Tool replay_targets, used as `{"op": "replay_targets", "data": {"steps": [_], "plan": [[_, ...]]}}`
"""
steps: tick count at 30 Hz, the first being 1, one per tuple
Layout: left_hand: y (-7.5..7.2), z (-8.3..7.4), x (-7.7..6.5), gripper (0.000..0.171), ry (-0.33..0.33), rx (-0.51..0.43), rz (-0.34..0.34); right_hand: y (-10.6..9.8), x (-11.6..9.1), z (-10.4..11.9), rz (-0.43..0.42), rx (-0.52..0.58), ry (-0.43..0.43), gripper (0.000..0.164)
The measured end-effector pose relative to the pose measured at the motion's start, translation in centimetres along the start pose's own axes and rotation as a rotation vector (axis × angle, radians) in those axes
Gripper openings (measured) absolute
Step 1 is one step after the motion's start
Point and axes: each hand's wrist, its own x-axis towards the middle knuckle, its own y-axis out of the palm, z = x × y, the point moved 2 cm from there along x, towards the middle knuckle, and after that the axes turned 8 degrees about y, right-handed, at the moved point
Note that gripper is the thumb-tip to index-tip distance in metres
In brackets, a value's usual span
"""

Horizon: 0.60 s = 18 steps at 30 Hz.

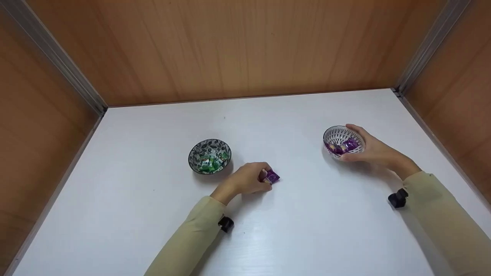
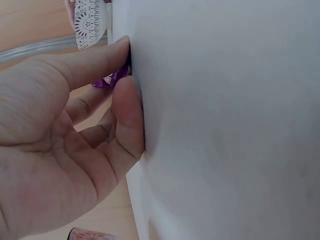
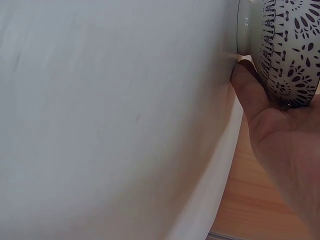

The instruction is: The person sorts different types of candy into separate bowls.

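On the white table my left hand (image 1: 249, 178) has its thumb and fingers around a small purple-wrapped candy (image 1: 272, 176). Seen from the left wrist, the candy (image 2: 116, 76) lies partly hidden behind the index finger and thumb, close to the tabletop. Farther right, my right hand (image 1: 378, 152) grips the side of a white bowl (image 1: 337, 133) with a dark pattern, which holds several purple-wrapped candies (image 1: 350, 145). The bowl's patterned outside (image 3: 290, 55) and the thumb against it show in the right wrist view; the other fingers are hidden there.
A dark-rimmed bowl (image 1: 209, 146) with a leafy pattern stands left of the left hand, with green-wrapped candies (image 1: 209, 164) inside. Wooden panels (image 1: 245, 50) border the white table (image 1: 126, 184) at the back and both sides.
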Motion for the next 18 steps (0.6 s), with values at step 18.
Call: {"op": "replay_targets", "data": {"steps": [18], "plan": [[0.0,-1.0,1.1,0.028,0.09,-0.201,-0.052,-0.1,0.1,-0.3,-0.002,-0.015,-0.001,0.116]]}}
